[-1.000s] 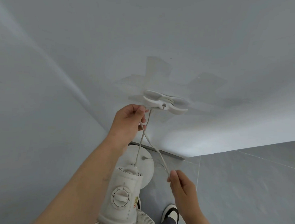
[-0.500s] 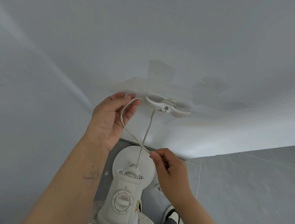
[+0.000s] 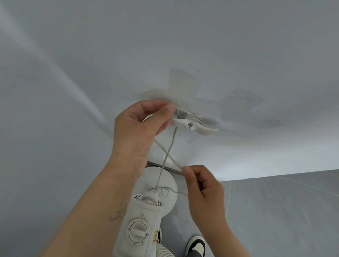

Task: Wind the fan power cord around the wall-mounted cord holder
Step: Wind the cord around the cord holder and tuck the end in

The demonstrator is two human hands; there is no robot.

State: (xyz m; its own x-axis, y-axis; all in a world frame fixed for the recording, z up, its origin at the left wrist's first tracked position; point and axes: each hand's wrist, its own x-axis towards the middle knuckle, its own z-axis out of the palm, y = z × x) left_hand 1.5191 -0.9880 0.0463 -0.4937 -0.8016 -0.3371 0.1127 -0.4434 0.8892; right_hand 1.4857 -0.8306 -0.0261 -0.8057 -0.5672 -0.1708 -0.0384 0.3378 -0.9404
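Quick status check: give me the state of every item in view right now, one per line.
Cord holder: fixed on the wall, left end covered by the fingers.
Power cord: two strands crossing below the holder, not yet wound.
Left hand: pinches the cord at the holder.
Right hand: pinches the cord lower down.
Fan: upright below.

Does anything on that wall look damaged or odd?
Yes: the wall around the white cord holder carries darker, angular patches, like marks left by old tape or paint repair. They differ from the even paint elsewhere. The holder itself looks intact.

Both hands [image 3: 137,127] [image 3: 204,190] hold cord [image 3: 168,153] at holder [image 3: 192,123]
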